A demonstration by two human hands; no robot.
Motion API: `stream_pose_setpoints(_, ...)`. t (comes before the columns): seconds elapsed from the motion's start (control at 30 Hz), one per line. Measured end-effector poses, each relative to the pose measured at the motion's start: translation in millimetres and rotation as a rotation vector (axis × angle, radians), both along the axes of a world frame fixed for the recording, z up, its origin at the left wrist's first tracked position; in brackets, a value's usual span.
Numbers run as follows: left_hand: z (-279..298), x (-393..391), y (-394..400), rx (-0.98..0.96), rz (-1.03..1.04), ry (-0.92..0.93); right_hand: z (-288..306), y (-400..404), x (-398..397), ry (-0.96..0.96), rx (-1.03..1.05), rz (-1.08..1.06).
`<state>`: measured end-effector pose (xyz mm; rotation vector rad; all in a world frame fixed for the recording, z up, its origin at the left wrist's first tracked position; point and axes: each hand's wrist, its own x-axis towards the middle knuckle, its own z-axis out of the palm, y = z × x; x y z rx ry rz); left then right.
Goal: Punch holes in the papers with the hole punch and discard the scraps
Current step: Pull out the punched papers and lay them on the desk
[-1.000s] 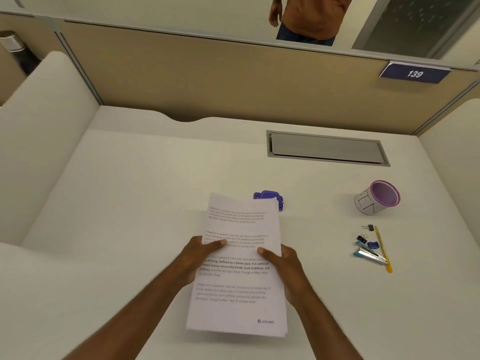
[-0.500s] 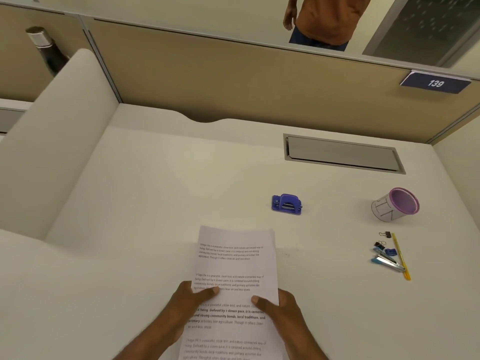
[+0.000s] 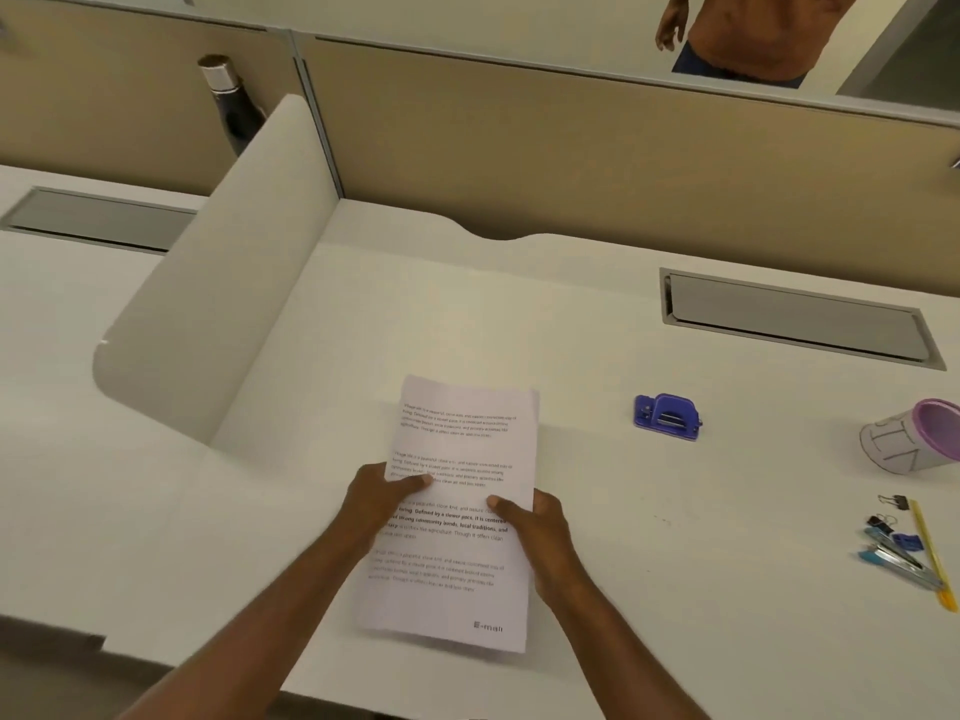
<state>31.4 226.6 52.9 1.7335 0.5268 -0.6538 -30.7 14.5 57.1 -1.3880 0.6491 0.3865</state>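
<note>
Pinched only at mid-length by the left hand (image 3: pixel 382 498) and right hand (image 3: pixel 540 532), thumbs on top, the papers (image 3: pixel 457 511) are held above the desk (image 3: pixel 623 589), well apart from the hole punch (image 3: pixel 667 417), so sheets may be fanned and holes misaligned

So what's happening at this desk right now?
A person holds a sheaf of printed papers over the white desk, left hand and right hand each gripping a side. The blue hole punch sits untouched to the right, beyond it a purple-rimmed cup. No punching has begun yet.
</note>
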Motion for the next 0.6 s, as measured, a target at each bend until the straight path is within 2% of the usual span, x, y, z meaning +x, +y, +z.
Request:
stream_pose_setpoints(0.17,-11,41,18,0.079,0.020,-0.078,-19,24,42,0.020,0.020,-0.033)
stream_pose_setpoints(0.3,-19,60,27,0.220,0.011,-0.111,-29,34,62,0.058,0.027,-0.061)
stream_pose_setpoints(0.6,-29,66,40,0.501,-0.053,-0.124,-40,41,81,0.092,0.012,-0.050)
